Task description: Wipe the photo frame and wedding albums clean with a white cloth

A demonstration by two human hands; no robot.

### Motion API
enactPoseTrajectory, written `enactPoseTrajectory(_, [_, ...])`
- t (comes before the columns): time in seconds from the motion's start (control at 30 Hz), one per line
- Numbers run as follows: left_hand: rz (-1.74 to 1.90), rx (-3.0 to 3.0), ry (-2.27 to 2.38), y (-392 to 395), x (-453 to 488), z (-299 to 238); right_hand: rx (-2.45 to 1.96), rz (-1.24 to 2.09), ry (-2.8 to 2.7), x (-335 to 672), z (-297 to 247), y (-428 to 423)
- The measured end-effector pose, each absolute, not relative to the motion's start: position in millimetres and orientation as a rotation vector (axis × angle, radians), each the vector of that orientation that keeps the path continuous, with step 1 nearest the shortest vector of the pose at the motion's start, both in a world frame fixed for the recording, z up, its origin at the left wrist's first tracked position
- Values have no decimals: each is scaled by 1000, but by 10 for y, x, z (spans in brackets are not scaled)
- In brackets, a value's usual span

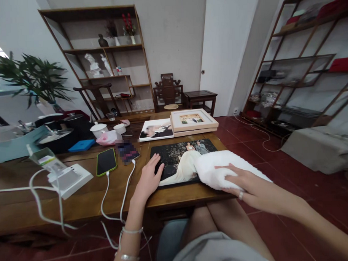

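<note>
A dark wedding photo panel (170,156) lies flat near the front edge of the wooden table (130,193). My left hand (151,176) rests on its left edge with the fingers stretched out. Bunched in my right hand (243,183) is a white fluffy cloth (218,165), which covers the right end of the panel and hangs past the table's corner. Part of my right fingers is buried in the cloth. Behind the panel lie a white-edged photo print (155,134) and a stack of light wooden picture frames (195,126).
To the left are a green-cased phone (106,162), another phone (127,152) on a white cable, and a white power strip (74,179). Farther back stand a black pot (56,140), a white teapot (99,129) and a blue box (81,145). Shelves (297,61) line the right wall.
</note>
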State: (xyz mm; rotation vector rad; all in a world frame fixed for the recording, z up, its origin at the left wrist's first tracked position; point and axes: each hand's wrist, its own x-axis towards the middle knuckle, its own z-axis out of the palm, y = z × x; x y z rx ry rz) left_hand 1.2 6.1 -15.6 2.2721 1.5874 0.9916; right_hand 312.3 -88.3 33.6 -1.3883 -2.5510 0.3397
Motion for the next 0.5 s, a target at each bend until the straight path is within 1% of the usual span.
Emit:
enactPoseTrajectory(0.1, [968,2290,1584,59,9,-147,-1412,327,-2560,3132,359,-623])
enactPoseTrajectory(0.33, [971,2298,1572,43,9,-132,-1304,182,-2510,2980,365,352])
enactPoseTrajectory(0.43, [964,2309,1584,45,12,-130,-1322,132,-2466,2912,314,517])
enactPoseTrajectory(0.5, [966,2309,1592,49,12,-131,-1364,100,-2434,2880,261,476])
